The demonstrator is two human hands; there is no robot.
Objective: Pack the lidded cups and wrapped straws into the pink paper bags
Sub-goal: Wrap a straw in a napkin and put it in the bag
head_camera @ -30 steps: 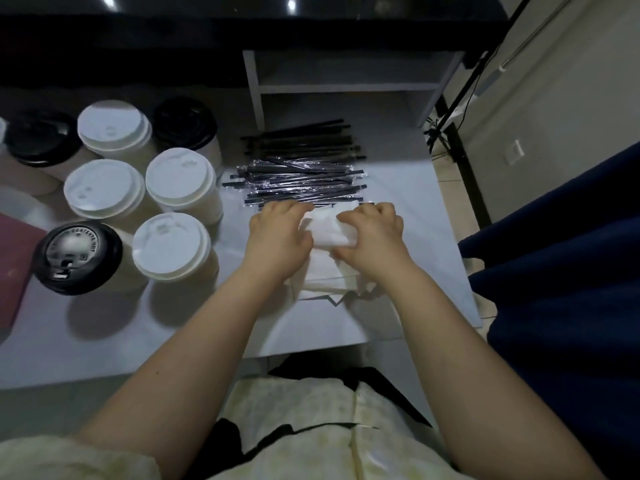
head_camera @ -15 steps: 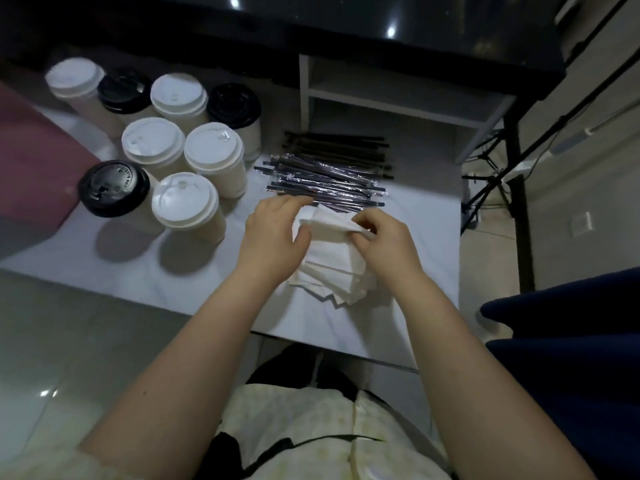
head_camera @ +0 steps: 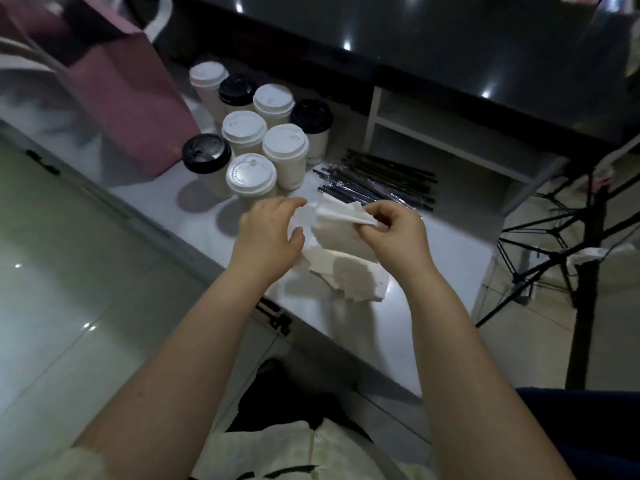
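Eight cups (head_camera: 251,174) stand clustered in the upper middle of the head view, lids on, just right of the bag (head_camera: 131,98) at upper left, probably so each lift into it is short. The straws (head_camera: 377,183) lie bundled right of the cups. At centre, the right hand (head_camera: 394,233) pinches one napkin (head_camera: 341,233) off the pile (head_camera: 349,278); the left hand (head_camera: 268,233) hovers beside it, fingers spread and empty.

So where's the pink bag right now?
In the head view the pink bag stands at the far left of the table, just left of the group of cups.
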